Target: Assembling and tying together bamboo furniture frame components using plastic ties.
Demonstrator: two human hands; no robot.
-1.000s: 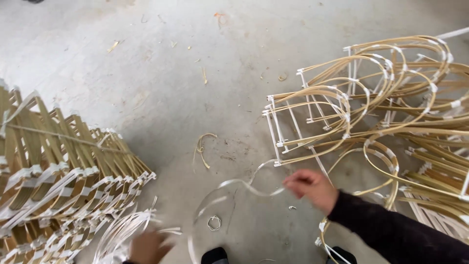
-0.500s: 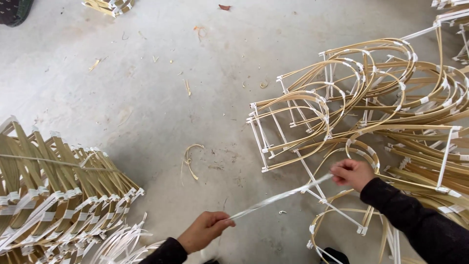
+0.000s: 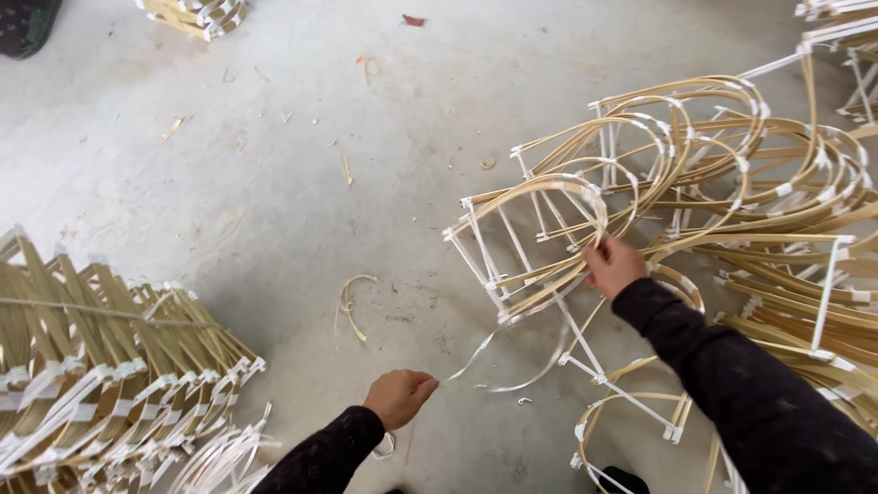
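Left hand (image 3: 399,397): I am pinching one end of the pale strip (image 3: 512,361), fingers clenched on it, below and to the left of the bamboo frame (image 3: 535,242).
Right hand (image 3: 614,265): I am now gripping the frame's curved rim, having come up from lower down half a second ago.
Strip: it is hanging slack in a loop below the frame, no longer stretched straight between my hands.
Meaning: I am judging the strip is being brought onto the frame.
Left of the frame: a stack of bound bamboo bundles (image 3: 101,366) on the concrete floor (image 3: 274,183).
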